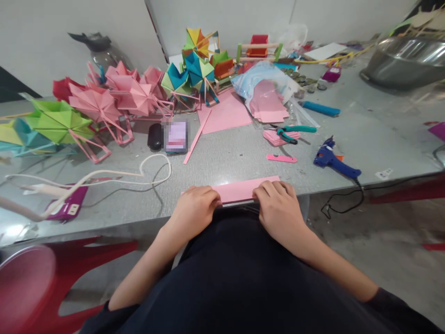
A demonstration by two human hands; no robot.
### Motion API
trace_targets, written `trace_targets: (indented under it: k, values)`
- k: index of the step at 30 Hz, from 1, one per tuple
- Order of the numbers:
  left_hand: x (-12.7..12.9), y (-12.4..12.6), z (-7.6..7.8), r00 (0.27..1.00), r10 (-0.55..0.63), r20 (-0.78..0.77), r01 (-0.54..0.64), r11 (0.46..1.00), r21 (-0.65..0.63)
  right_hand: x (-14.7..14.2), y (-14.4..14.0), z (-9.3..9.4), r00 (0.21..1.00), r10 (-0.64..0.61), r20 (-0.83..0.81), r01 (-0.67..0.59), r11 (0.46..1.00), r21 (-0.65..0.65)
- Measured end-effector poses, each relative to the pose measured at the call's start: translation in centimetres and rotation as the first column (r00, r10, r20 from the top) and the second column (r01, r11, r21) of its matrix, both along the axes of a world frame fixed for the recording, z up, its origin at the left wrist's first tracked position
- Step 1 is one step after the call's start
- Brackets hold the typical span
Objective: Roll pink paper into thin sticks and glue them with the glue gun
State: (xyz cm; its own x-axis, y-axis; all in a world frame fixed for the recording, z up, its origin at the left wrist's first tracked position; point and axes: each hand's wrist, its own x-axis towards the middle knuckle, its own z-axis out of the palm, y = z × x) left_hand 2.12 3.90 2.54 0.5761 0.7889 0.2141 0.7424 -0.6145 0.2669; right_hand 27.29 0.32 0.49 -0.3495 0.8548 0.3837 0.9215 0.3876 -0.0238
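A strip of pink paper (238, 189) lies along the table's front edge, close to my body. My left hand (200, 206) grips its near edge at the left, with the fingers curled over it. At the right end my right hand (276, 199) pinches the same edge, fingers bent and thumb tucked below. Beyond the hands lie a pink flat stick (281, 158), a small stack of pink paper pieces (273, 137) and teal-handled pliers (295, 131). A narrow pink strip (197, 137) rests beside a larger pink sheet (225, 111).
A blue glue gun (335, 157) with a black cord lies at the right. Folded pink paper wheels (130, 95) and a green one (60, 120) crowd the left. A white cable (104, 172) loops near a purple box (69, 204). A steel bowl (403, 65) stands far right.
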Motion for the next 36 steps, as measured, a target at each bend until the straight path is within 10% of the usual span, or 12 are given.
trace_targets:
  k: [8, 21, 31, 36]
  values:
    - [0.2, 0.8, -0.1, 0.995, 0.034, 0.095, -0.026, 0.996, -0.087, 0.1, 0.7, -0.4, 1.000, -0.006, -0.022, 0.007, 1.000, 0.017]
    - [1.9, -1.9, 0.4, 0.977, 0.025, -0.212, 0.046, 0.944, 0.327, -0.8, -0.8, -2.0, 0.967, 0.253, -0.008, -0.252, 0.966, 0.053]
    - [2.3, -3.4, -4.8, 0.998, -0.064, -0.027, 0.069, 0.921, 0.384, -1.4, -1.0, -2.8, 0.970, 0.243, 0.019, -0.244, 0.965, 0.098]
    - [1.0, -3.5, -5.1, 0.997, -0.073, -0.015, 0.073, 0.918, 0.389, 0.7, -1.9, -2.9, 0.990, 0.141, -0.017, -0.139, 0.983, 0.117]
